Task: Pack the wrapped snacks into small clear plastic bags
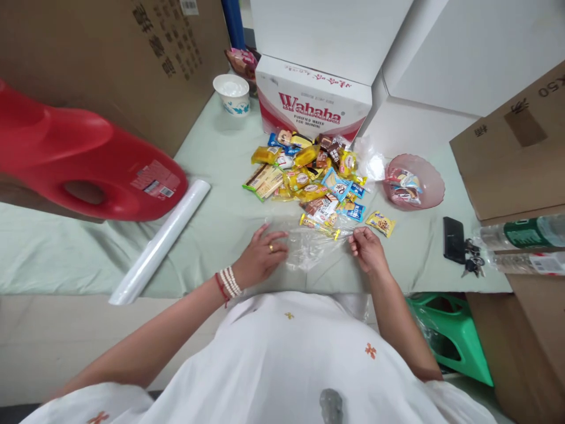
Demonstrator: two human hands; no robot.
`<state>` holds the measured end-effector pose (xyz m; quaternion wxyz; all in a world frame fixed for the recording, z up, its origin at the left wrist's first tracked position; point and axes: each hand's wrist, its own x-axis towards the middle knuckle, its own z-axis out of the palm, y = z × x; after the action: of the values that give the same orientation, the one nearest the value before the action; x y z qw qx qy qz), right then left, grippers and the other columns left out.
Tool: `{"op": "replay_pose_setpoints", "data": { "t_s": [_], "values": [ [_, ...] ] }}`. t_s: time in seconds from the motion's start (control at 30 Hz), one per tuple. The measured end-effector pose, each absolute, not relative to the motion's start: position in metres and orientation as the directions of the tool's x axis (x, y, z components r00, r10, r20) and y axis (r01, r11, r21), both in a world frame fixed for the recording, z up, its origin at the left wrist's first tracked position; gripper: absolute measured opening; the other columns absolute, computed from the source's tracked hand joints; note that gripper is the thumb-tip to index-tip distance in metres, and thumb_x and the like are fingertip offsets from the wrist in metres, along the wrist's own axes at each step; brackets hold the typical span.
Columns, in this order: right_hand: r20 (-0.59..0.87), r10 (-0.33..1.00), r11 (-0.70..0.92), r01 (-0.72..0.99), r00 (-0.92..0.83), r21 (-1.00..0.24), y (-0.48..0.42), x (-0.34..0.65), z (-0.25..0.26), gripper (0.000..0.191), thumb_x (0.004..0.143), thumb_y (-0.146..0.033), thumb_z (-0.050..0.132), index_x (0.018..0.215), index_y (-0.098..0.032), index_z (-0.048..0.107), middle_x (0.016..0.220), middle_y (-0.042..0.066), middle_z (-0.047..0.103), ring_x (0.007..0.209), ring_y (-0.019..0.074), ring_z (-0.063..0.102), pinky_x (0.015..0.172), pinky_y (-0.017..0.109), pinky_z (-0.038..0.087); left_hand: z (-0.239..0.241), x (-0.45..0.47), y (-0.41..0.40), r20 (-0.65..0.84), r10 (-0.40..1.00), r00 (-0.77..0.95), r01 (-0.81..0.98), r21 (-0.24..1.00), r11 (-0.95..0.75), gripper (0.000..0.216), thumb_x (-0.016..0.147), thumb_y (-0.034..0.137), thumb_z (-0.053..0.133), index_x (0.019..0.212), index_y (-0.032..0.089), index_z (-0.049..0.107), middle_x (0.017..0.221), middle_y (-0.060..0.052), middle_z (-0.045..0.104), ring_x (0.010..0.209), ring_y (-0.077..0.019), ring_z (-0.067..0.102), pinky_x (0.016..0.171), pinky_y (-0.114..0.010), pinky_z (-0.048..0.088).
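Note:
A clear plastic bag (pixel 304 250) lies spread at the front of the table, between my hands. My left hand (pixel 260 256) rests at the bag's left side with its fingers stretched and apart, fingertips touching the film. On the other side my right hand (pixel 367 247) pinches the bag's right edge between thumb and fingers. Just beyond is a heap of wrapped snacks (pixel 306 156) in yellow, blue and brown packets. One thin yellow-ended packet (pixel 320 225) lies at the bag's far edge; whether it is inside cannot be told. A yellow cookie packet (pixel 380 224) sits beside my right hand.
A pink bowl (pixel 435 182) holding packets stands right of the heap, near a phone (pixel 453 238), keys (pixel 474 259) and bottles (pixel 525 232). A Wahaha carton (pixel 313 109) stands behind, with a paper cup (pixel 232 97). Left are a plastic roll (pixel 161 241) and red jug (pixel 106 147).

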<state>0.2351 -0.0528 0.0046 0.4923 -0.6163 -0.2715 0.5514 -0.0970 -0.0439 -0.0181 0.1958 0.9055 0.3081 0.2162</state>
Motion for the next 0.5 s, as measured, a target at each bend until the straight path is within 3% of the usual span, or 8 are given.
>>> {"op": "replay_pose_setpoints", "data": {
  "t_s": [0.17,0.3,0.4,0.5],
  "values": [
    [-0.396,0.886,-0.392,-0.063,0.241,-0.918,-0.042,0.265,0.005,0.046,0.066,-0.052,0.085,0.079,-0.022,0.054,0.061,-0.004,0.063,0.044,0.0076,0.046,0.036,0.017,0.031,-0.011,-0.127,-0.054,0.103,0.577,0.81,0.379,0.658,-0.651,0.027,0.085,0.022,0.056,0.106,0.029,0.07,0.128,-0.007,0.073,0.142,-0.0284,0.053,0.128,-0.058,0.022],
    [-0.373,0.905,-0.401,0.117,0.204,-0.908,-0.033,0.278,0.01,0.039,0.071,-0.051,0.082,0.078,-0.022,0.057,0.063,-0.003,0.064,0.046,0.0105,0.049,0.038,0.021,0.033,-0.003,-0.124,-0.056,0.032,0.781,0.624,0.428,0.822,-0.376,0.041,0.092,0.035,0.047,0.127,0.027,0.066,0.139,-0.012,0.069,0.127,-0.0291,0.064,0.12,-0.054,0.037],
    [-0.364,0.895,-0.417,0.193,0.257,-0.888,-0.03,0.276,0.013,0.039,0.075,-0.055,0.079,0.091,-0.023,0.062,0.069,-0.002,0.067,0.048,0.0127,0.051,0.04,0.024,0.034,-0.001,-0.106,-0.053,0.016,0.91,0.415,0.575,0.77,-0.276,0.037,0.098,0.042,0.043,0.107,0.027,0.075,0.124,-0.011,0.076,0.116,-0.0302,0.067,0.109,-0.054,0.043],
    [-0.322,0.909,-0.392,0.282,0.264,-0.876,-0.035,0.269,0.009,0.052,0.072,-0.053,0.082,0.112,-0.024,0.064,0.069,-0.004,0.067,0.052,0.0141,0.052,0.046,0.025,0.036,-0.003,-0.087,-0.051,0.065,0.908,0.414,0.708,0.604,-0.366,0.027,0.09,0.043,0.063,0.074,0.024,0.073,0.12,-0.013,0.078,0.121,-0.0388,0.061,0.109,-0.065,0.036]
  ]
}}
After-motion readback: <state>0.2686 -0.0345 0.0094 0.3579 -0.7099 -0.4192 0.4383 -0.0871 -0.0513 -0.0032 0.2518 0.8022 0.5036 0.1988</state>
